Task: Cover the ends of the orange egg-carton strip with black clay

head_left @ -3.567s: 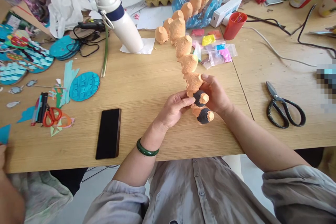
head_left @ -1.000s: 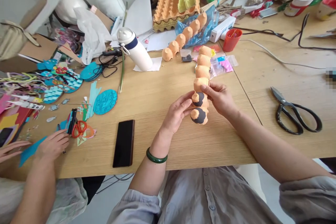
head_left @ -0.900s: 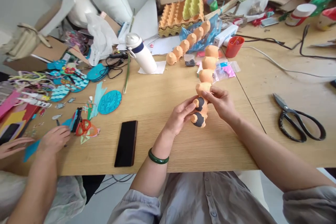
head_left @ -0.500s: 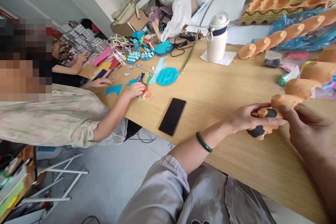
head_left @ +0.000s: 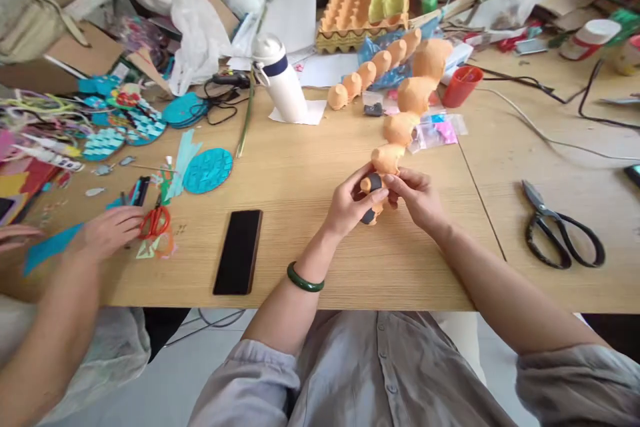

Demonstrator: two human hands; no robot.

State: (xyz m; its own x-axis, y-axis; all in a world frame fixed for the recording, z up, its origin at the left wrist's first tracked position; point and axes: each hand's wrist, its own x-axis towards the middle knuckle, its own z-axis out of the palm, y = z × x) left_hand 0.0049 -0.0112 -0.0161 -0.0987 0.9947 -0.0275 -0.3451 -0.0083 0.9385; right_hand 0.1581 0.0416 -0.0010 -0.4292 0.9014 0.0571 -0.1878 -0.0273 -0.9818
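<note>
I hold a strip of orange egg-carton cups [head_left: 406, 110] that slants up and away from me over the wooden table [head_left: 300, 167]. Its two nearest cups carry black paint. My left hand [head_left: 353, 205] is closed round those painted cups from the left, thumb on top. My right hand [head_left: 419, 197] pinches the same end from the right, fingers bent. A green bangle [head_left: 305, 280] sits on my left wrist.
A black phone [head_left: 239, 251] lies left of my hands and black scissors [head_left: 560, 230] to the right. A white bottle [head_left: 280, 80], a second cup strip [head_left: 373, 70], a red cup [head_left: 461, 85] and egg trays [head_left: 363, 10] stand behind. Another person's hand [head_left: 113, 230] rests by red scissors [head_left: 156, 221].
My head swung left toward the other person and came back to the table. The cup strip is now raised and slanted, and both hands have closed tighter round its painted end.
</note>
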